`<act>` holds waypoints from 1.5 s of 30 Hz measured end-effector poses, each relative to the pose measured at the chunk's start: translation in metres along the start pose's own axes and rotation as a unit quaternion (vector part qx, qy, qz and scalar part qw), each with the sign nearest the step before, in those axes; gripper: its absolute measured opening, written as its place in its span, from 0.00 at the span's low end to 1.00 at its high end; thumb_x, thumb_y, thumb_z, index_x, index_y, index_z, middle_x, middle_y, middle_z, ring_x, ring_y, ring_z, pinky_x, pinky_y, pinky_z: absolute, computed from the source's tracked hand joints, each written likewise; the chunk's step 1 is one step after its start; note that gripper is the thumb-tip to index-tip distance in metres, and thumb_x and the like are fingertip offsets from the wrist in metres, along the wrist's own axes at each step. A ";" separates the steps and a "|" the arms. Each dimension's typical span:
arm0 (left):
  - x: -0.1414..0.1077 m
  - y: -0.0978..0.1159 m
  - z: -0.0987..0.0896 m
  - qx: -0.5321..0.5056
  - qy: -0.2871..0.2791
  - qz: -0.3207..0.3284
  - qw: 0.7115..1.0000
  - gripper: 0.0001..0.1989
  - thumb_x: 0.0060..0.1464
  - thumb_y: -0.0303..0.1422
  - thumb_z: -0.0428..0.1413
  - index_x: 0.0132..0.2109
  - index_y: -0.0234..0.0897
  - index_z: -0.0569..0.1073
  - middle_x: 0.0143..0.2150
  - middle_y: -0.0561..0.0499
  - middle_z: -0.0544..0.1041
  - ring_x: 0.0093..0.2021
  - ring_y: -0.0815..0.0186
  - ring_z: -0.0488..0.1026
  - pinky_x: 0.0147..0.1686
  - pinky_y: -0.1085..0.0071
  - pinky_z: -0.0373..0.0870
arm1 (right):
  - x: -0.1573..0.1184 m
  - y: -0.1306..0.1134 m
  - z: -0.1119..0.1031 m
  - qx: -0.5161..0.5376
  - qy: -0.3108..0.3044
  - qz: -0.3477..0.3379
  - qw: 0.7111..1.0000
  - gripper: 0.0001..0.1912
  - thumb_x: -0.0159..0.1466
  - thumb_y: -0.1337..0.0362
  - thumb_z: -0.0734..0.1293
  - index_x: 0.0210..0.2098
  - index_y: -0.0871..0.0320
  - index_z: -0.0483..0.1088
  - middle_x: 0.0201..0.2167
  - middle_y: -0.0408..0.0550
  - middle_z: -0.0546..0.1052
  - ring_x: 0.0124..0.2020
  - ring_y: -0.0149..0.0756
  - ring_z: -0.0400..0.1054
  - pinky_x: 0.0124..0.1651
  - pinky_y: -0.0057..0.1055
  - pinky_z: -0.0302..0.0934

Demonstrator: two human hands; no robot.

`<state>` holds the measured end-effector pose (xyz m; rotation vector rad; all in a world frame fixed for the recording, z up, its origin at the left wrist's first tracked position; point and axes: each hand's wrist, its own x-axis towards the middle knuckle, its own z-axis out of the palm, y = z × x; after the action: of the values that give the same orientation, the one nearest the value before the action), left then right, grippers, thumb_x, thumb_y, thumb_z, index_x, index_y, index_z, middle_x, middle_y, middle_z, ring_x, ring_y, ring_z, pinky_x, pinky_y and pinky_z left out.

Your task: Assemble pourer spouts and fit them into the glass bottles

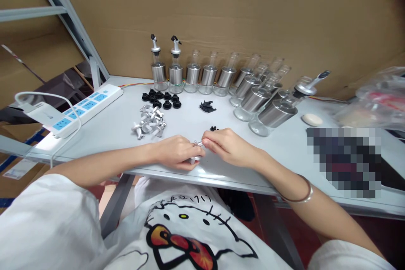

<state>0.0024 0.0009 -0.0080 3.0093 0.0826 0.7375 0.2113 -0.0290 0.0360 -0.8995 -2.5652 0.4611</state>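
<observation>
My left hand (177,152) is closed around a silver pourer spout (195,159) just above the table's front edge. Its narrow tip points toward my right hand (230,147), whose thumb and forefinger are pinched together there; whatever lies between them is hidden. Some tiny black pieces (214,128) sit just beyond my right fingers. Loose silver pourer spouts (149,123) lie in a pile past my left hand, with several black stoppers (167,104) behind them. Farther back, near the table's middle, is a small heap of black lever-like pieces (207,106).
Glass bottles with steel sleeves (209,76) line the back and curve toward the right; a few carry pourers (176,46). On the left lies a white power strip (85,109) with a plugged-in cable. A white oval object (312,119) and clear plastic bags (376,97) are at right.
</observation>
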 end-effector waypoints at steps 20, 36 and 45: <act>-0.004 -0.003 0.000 -0.045 0.063 0.016 0.997 0.09 0.59 0.35 0.46 0.46 0.40 0.56 0.24 0.57 0.72 0.20 0.70 0.68 0.24 0.74 0.63 | -0.001 0.007 0.003 -0.129 0.099 -0.145 0.976 0.10 0.68 0.69 0.54 0.37 0.59 0.66 0.24 0.47 0.73 0.25 0.33 0.65 0.33 0.29 0.58; -0.002 -0.001 0.001 -0.044 0.081 -0.003 0.996 0.08 0.54 0.27 0.45 0.43 0.39 0.57 0.24 0.59 0.71 0.19 0.72 0.66 0.21 0.75 0.61 | 0.000 0.005 0.009 -0.096 0.107 -0.114 0.983 0.13 0.70 0.67 0.53 0.35 0.61 0.66 0.21 0.47 0.72 0.22 0.32 0.64 0.28 0.26 0.56; -0.006 -0.001 0.001 -0.030 -0.013 -0.044 0.998 0.09 0.53 0.28 0.45 0.42 0.39 0.58 0.23 0.58 0.70 0.20 0.70 0.66 0.22 0.73 0.60 | -0.001 0.007 0.009 -0.042 0.046 -0.053 0.997 0.14 0.70 0.65 0.53 0.32 0.60 0.67 0.20 0.44 0.68 0.21 0.30 0.60 0.28 0.25 0.52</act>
<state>-0.0021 0.0012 -0.0119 2.9361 0.1875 0.6785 0.2117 -0.0264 0.0255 -0.7879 -2.5484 0.2775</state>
